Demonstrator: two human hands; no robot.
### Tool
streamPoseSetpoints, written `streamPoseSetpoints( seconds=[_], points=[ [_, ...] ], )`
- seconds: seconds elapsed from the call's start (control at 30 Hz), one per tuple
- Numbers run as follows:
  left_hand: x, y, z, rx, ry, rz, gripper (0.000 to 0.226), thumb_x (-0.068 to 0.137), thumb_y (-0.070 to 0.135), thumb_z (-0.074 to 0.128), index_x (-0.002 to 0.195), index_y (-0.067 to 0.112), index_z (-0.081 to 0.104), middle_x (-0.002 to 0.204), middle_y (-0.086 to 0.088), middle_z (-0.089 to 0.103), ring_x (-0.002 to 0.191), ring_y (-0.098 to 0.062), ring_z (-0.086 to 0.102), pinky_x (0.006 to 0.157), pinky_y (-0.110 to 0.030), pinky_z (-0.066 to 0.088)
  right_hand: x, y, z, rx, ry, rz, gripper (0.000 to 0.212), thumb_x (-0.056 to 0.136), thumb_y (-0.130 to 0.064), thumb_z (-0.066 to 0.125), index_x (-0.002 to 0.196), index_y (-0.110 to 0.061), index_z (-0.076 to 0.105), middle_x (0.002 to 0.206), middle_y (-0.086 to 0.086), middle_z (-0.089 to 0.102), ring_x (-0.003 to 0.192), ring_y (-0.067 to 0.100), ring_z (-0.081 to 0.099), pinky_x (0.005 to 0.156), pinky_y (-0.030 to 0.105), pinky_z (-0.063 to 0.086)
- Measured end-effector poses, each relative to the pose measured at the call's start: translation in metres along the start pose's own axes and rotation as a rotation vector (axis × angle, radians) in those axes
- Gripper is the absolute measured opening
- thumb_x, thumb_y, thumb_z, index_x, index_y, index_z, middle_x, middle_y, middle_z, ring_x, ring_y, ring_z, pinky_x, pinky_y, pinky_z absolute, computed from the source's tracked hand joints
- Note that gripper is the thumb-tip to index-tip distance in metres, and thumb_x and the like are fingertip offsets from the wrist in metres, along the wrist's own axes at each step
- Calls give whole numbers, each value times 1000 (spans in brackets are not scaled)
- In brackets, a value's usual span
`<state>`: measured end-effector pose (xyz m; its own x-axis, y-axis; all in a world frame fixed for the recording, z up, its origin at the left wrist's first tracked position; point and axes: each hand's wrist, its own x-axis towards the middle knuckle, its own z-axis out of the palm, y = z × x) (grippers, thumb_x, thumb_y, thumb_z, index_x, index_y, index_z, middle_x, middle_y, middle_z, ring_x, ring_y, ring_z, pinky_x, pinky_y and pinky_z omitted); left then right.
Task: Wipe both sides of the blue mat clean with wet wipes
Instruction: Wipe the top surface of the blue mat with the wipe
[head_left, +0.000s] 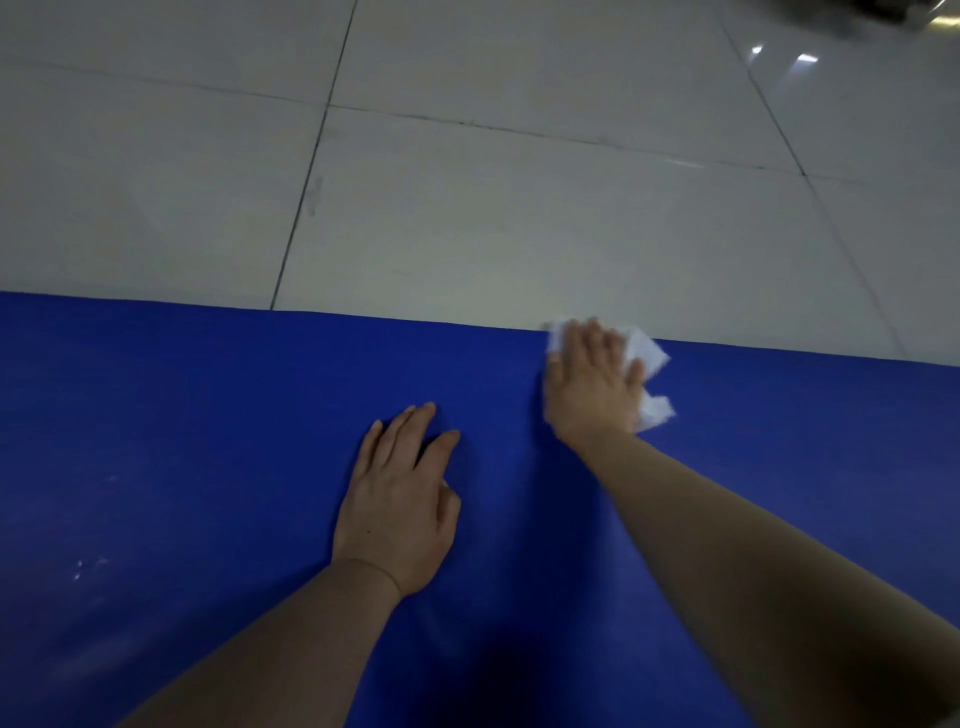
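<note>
The blue mat lies flat on the floor and fills the lower half of the view. Its far edge runs across the middle of the frame. My right hand presses a white wet wipe flat against the mat right at that far edge, fingers straight, with the wipe sticking out to the right of the palm. My left hand rests flat on the mat nearer to me, fingers spread and straight, holding nothing.
Pale tiled floor with dark grout lines stretches beyond the mat. Small white specks mark the mat at the lower left. A dark blurred object sits at the top right corner.
</note>
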<state>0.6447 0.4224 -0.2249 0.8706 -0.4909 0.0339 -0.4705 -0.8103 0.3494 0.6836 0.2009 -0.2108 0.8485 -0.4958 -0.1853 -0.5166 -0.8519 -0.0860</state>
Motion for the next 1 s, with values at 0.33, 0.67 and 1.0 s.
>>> streamPoseSetpoints(
  seconds=[0.33, 0.67, 1.0],
  points=[
    [0, -2, 1, 45, -9, 1, 50, 84, 25, 38, 129, 15, 59, 143, -11, 45, 133, -25, 40, 115, -45, 25, -15, 0, -1, -25, -26, -273, 55, 102, -42, 13, 153, -27, 0, 160, -6, -7, 147, 16, -6, 117, 47, -2],
    [1, -3, 5, 46, 18, 11, 48, 82, 19, 47, 128, 13, 59, 142, -12, 45, 131, -26, 39, 112, -50, 29, -23, 6, -1, -47, -42, -144, 56, 100, -43, 8, 152, -27, -4, 160, -4, -9, 147, 21, -5, 115, 51, 0],
    [2, -3, 3, 27, 21, 16, 55, 85, 29, 29, 128, 13, 60, 141, -12, 47, 129, -27, 43, 112, -51, 31, -4, 69, -9, -28, 8, 72, 53, 102, -34, 16, 152, -24, 3, 160, -3, -2, 146, 19, 1, 116, 51, 7]
  ],
)
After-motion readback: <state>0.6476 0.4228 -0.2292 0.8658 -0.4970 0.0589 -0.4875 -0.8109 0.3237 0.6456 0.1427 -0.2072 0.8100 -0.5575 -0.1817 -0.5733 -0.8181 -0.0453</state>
